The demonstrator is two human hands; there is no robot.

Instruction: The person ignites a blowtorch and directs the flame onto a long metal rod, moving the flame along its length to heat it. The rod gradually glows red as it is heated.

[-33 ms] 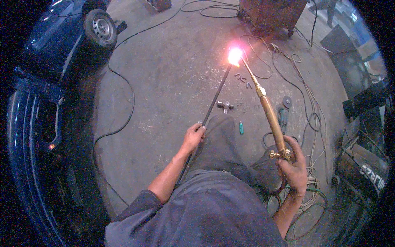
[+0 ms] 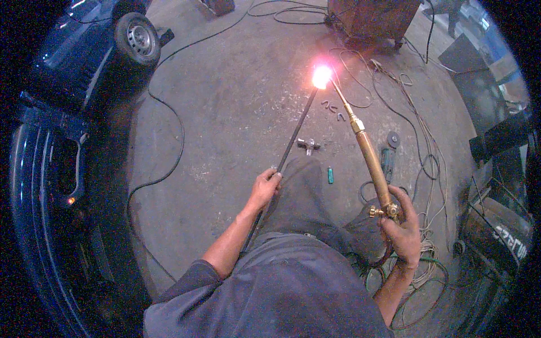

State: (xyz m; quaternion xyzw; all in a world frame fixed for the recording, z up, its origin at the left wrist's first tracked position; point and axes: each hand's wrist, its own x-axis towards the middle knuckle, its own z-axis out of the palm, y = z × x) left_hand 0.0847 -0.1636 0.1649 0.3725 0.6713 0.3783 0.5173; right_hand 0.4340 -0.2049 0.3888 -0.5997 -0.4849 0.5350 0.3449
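Brass torch (image 2: 373,163) is slanting from the lower right of the frame up toward the upper middle, where its thin tip is meeting a bright orange-white flame (image 2: 322,75). The right hand (image 2: 401,230) is wrapping closed around the torch's valve end, thumb lying by the small knobs. The left hand (image 2: 265,187), at centre, is curling tight around a long dark metal rod (image 2: 296,132), whose far end is sitting in the glow.

Just below the flame, a few small curved metal bits (image 2: 335,107) are lying on the floor, with a short silvery fitting (image 2: 308,145) between rod and torch and a small teal lighter (image 2: 330,175) nearer the person's knee. A round grey disc (image 2: 393,138) is lying right of the torch.

Stained grey concrete floor (image 2: 225,112) is filling the middle, crossed by a black cable (image 2: 177,141) at left and tangled hoses and wires (image 2: 422,169) at right. A dark blue car (image 2: 62,112) is filling the left edge, its wheel (image 2: 138,36) at upper left. A rusty brown metal box (image 2: 375,17) is standing at the top.
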